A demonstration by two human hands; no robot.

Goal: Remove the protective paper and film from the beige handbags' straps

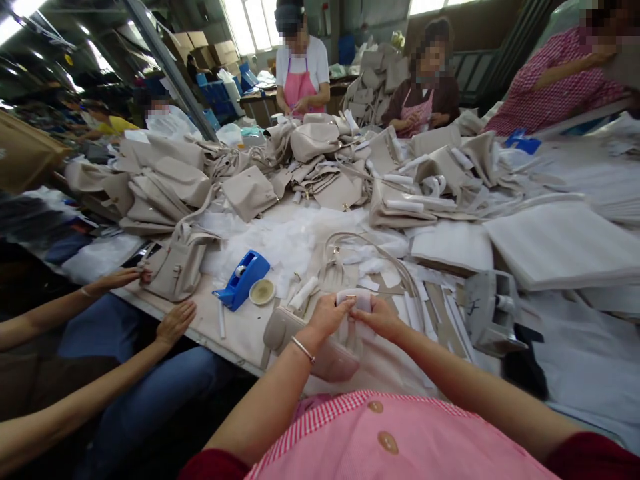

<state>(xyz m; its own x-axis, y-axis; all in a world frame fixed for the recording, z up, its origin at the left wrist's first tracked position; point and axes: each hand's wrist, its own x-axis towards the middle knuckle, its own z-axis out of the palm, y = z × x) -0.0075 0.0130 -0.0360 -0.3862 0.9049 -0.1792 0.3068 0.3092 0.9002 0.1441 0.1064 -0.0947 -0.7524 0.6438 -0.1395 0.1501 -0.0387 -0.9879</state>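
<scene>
A beige handbag lies on its side on the table, close against my apron. Above it, my left hand and my right hand meet with fingertips closed on a pale folded piece with a small gold fitting. I cannot tell whether this piece is joined to the bag. A beige strap loops over the table just beyond my hands. White foam rolls lie left of my fingers.
Left of the bag are a blue tape dispenser and a small round dish. A grey tape dispenser and white foam sheets lie right. Heaped bags fill the back. A co-worker's hands are beside another bag.
</scene>
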